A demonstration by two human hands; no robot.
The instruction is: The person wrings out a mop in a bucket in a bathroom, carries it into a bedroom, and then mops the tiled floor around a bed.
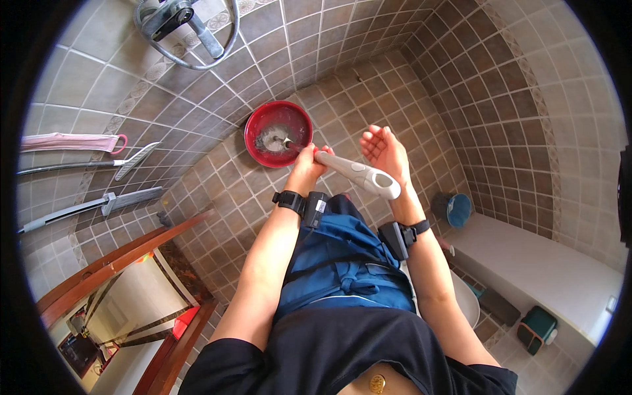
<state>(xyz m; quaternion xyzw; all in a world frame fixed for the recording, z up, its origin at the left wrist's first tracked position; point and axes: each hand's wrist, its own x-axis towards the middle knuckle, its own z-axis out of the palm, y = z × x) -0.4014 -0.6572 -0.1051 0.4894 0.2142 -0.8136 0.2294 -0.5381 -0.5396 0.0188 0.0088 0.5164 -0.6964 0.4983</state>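
My left hand point(307, 170) is closed round the shaft of what looks like a mop, just below its thick pale grey grip point(355, 172). The grip slants up toward me and ends in a hanging hole. Its lower end reaches into a red basin point(249, 135), where a whitish, wet-looking mass lies; I cannot make out its details. My right hand point(387, 155) is open beside the grip, fingers stretched and slightly curved, holding nothing. The basin stands on the tiled floor against the wall, ahead and a little left of me.
A shower mixer point(172, 20) with a hose hangs on the far wall. Long-handled cleaning tools point(135, 199) and a pink cloth point(72, 143) hang at left, above a wooden door frame point(118, 263). At right are a blue bucket point(457, 210), a white ledge point(526, 257) and a dark green bin point(536, 329).
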